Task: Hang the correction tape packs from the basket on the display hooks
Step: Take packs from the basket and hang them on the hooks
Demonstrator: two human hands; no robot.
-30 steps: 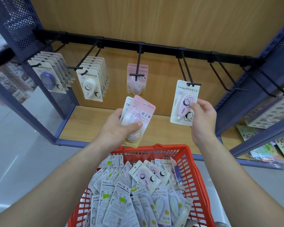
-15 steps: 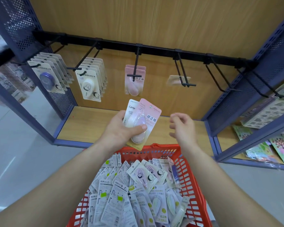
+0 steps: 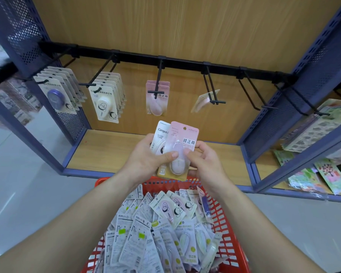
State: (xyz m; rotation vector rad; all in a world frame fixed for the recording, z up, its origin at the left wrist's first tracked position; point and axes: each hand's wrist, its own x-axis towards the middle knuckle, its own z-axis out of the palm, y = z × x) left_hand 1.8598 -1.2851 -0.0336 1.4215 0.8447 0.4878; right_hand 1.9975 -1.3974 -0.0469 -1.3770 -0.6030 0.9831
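My left hand (image 3: 146, 162) grips two correction tape packs above the red basket (image 3: 230, 237): a pink pack (image 3: 182, 138) in front and a white pack (image 3: 160, 131) behind it. My right hand (image 3: 203, 162) pinches the pink pack's right side. Black display hooks jut from a rail (image 3: 185, 63). From left to right they carry purple packs (image 3: 56, 95), white packs (image 3: 104, 103), pink packs (image 3: 158, 99) and one tilted pack (image 3: 203, 100). Two hooks (image 3: 264, 103) at the right are bare. Several packs (image 3: 156, 233) fill the basket.
A wooden shelf board (image 3: 110, 150) lies below the hooks. Blue perforated side panels (image 3: 295, 107) frame the bay. Colourful packaged items (image 3: 323, 174) lie on the shelves to the right. Grey floor (image 3: 18, 184) lies to the left.
My right hand let go of the pack it hung on the fourth hook, which now swings tilted. The hand came down and left to take hold of the pink pack in my left hand.
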